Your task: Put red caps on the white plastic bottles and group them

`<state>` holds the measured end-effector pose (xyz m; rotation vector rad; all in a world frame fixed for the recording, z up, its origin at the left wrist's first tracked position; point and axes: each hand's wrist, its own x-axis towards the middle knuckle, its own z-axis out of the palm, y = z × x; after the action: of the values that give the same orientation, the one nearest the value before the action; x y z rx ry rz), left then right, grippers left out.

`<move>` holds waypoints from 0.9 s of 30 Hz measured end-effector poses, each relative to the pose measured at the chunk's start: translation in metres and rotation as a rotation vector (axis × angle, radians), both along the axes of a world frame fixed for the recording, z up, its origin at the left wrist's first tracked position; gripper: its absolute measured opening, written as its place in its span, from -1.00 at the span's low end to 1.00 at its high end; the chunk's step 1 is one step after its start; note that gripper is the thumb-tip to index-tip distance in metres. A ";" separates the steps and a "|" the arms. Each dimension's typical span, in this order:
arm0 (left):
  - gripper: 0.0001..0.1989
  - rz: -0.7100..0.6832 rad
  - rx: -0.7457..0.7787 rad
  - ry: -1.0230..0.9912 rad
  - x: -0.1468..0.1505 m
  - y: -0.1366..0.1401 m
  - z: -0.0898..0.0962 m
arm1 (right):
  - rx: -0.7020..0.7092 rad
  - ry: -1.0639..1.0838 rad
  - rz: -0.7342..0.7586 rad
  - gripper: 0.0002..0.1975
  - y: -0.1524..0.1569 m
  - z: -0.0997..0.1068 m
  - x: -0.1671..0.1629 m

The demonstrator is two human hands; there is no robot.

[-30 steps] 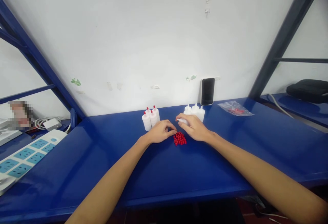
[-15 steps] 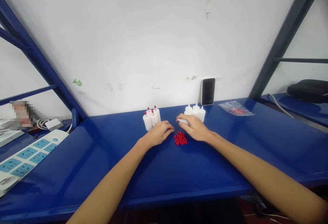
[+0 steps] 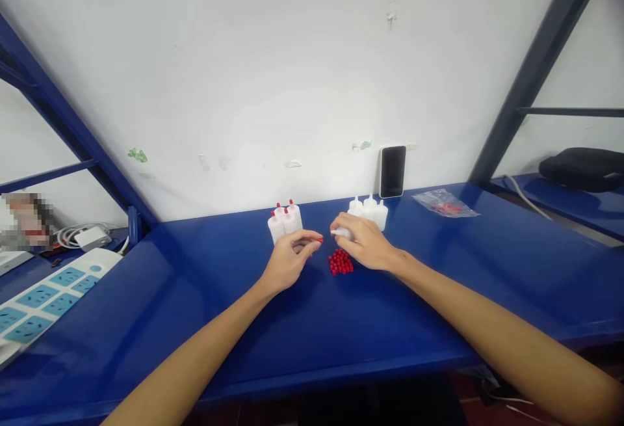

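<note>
A: How is the left hand (image 3: pixel 285 262) closed?
B: A small red cap (image 3: pixel 320 240) is pinched between the thumb and fingertips, which are brought together on it.
A: And the right hand (image 3: pixel 364 241)?
B: A white bottle (image 3: pixel 344 233) is gripped there, with the fingers wrapped around it. It is tilted well over, and its nozzle (image 3: pixel 333 232) is pointed toward the left hand. Much of its body is hidden by the fingers, so how far it is enclosed cannot be told.
A: Is the nozzle touched by the cap?
B: No, the 2 are separated by a gap.
A: Where are the loose red caps (image 3: pixel 340 262) found?
B: They are gathered in 1 pile on the blue table (image 3: pixel 390 341), between the hands and nearer the person.
A: What is seen behind the hands?
B: Behind the left hand, 4 red-capped bottles (image 3: pixel 291 219) are grouped upright, partly covered by it. Behind the right hand, 3 bare nozzles are shown on the uncapped bottles (image 3: pixel 379 215).
A: What else is placed nearby?
B: A black-screened device (image 3: pixel 392 172) is leaned against the wall (image 3: pixel 244 88), and red pieces (image 3: pixel 447 208) are held inside a clear plastic bag (image 3: pixel 433 198).
</note>
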<state>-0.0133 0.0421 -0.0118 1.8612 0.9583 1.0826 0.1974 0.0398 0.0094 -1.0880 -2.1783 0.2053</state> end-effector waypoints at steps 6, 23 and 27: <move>-0.72 -0.017 -0.017 -0.190 0.008 -0.007 0.011 | -0.023 0.002 0.014 -0.88 -0.010 0.006 -0.011; -0.75 -0.075 0.094 -0.102 0.015 -0.023 0.008 | -0.033 0.003 0.000 -0.55 -0.016 0.001 -0.018; -0.75 -0.081 0.023 -0.204 0.017 -0.019 0.011 | -0.058 -0.017 -0.009 -0.61 -0.015 0.004 -0.018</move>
<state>0.0033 0.0230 -0.0011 1.7523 0.7495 1.2117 0.1795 0.0245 0.0134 -1.1354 -2.1943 0.2569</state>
